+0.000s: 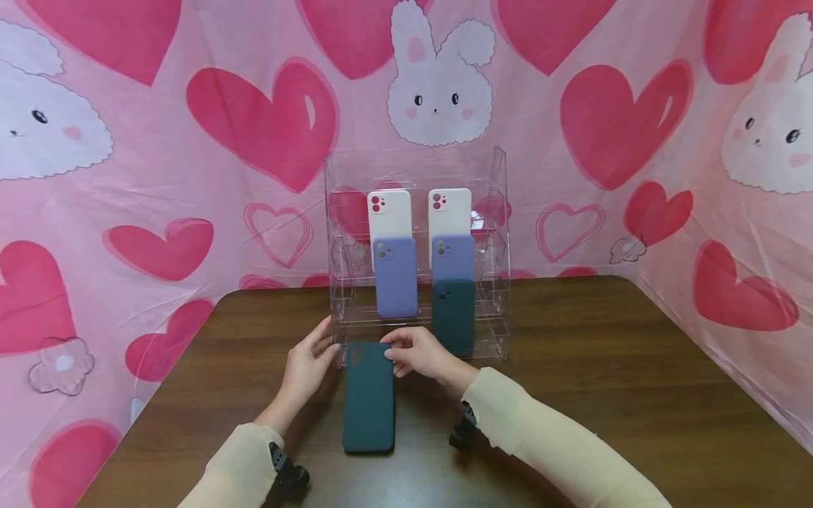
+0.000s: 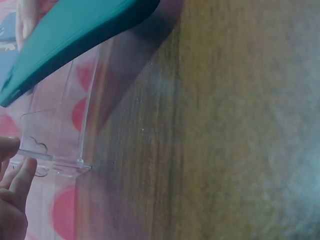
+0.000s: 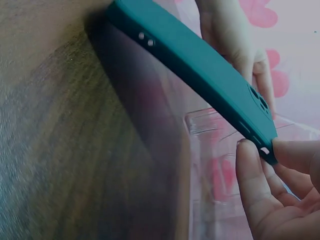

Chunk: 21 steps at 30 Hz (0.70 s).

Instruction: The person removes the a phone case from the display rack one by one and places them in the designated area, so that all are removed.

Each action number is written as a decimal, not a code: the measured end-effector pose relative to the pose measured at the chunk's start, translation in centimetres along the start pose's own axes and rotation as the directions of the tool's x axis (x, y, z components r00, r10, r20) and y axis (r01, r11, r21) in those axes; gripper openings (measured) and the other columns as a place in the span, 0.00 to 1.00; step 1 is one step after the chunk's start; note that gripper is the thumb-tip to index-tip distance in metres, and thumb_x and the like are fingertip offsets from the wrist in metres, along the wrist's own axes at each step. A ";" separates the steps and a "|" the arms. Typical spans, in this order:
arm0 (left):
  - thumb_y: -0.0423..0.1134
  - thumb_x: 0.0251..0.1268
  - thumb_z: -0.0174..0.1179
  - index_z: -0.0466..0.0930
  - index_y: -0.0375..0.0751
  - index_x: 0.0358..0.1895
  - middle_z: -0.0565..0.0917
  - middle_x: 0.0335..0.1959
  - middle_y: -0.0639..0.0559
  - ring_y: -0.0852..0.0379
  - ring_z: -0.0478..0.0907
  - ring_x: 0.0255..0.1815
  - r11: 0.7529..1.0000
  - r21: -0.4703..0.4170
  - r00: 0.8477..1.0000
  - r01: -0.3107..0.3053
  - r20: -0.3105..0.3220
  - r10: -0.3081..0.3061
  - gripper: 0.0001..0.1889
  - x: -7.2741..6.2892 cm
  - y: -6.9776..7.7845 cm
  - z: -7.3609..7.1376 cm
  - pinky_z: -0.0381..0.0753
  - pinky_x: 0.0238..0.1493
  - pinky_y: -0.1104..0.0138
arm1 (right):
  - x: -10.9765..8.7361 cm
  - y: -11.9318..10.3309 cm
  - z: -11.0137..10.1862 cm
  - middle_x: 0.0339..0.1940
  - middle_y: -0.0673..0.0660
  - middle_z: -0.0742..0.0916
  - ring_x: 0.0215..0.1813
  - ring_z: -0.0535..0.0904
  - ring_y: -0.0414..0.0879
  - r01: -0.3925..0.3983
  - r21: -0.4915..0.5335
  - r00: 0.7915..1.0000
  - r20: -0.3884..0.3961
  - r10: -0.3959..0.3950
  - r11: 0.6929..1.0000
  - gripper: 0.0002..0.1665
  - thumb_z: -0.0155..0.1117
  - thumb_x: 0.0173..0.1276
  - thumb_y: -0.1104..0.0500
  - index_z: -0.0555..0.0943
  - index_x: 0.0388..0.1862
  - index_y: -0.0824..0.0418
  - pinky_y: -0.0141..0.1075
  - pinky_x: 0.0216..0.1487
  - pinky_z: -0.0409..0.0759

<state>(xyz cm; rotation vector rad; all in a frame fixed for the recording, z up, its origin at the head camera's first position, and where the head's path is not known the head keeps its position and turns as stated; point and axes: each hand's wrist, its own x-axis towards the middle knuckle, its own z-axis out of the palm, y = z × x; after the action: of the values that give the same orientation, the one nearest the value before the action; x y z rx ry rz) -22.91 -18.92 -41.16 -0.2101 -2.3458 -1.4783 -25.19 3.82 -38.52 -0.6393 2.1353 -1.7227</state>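
Observation:
A dark green phone case (image 1: 369,398) is held up at a slant in front of a clear tiered display stand (image 1: 419,323). My right hand (image 1: 416,353) pinches its top corner near the camera cutout, thumb on one face and fingers behind, as the right wrist view shows. The stand's lower left corner is held by my left hand (image 1: 306,368); in the left wrist view the thumb and fingers (image 2: 22,182) close about its clear edge. Another dark green case (image 1: 454,321) stands on the lowest tier at the right, partly behind my right hand.
Higher on the stand are two lavender cases (image 1: 396,279) and, behind them, two white cases (image 1: 390,215). The brown wooden table (image 1: 571,395) reaches back to a pink cloth (image 1: 540,42) printed with hearts and rabbits.

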 end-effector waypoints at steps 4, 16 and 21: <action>0.24 0.56 0.61 0.67 0.37 0.64 0.72 0.59 0.38 0.45 0.77 0.49 1.000 0.001 1.000 -0.016 -0.007 0.016 0.30 0.0 0.0 0.0 0.78 0.46 0.62 | 0.2 0.5 0.5 0.24 0.56 0.78 0.21 0.78 0.44 -0.059 0.014 0.998 0.034 0.058 0.998 0.15 0.59 0.64 0.69 0.77 0.50 0.72 0.45 0.29 0.83; 0.24 0.57 0.60 0.67 0.36 0.64 0.73 0.58 0.37 0.44 0.78 0.49 1.000 0.008 1.000 -0.026 -0.014 0.026 0.29 0.0 -0.1 0.0 0.78 0.46 0.60 | 0.9 1.8 2.1 0.26 0.59 0.80 0.21 0.78 0.47 -0.133 -0.053 0.988 0.070 0.137 0.990 0.13 0.60 0.64 0.68 0.78 0.48 0.70 0.41 0.26 0.83; 0.24 0.57 0.60 0.67 0.37 0.64 0.73 0.58 0.38 0.43 0.77 0.49 1.000 0.012 1.000 -0.022 -0.008 0.022 0.29 0.1 -0.2 0.0 0.78 0.46 0.61 | 0.9 2.2 2.8 0.25 0.58 0.80 0.20 0.78 0.46 -0.143 -0.074 0.987 0.064 0.148 0.987 0.13 0.59 0.64 0.69 0.78 0.47 0.71 0.39 0.24 0.82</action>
<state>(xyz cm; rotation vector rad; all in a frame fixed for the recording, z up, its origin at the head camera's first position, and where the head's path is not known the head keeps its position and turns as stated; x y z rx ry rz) -23.03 -19.03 -41.31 -0.2258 -2.3383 -1.4517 -24.88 1.40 -41.25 -0.5386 2.1444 -1.5341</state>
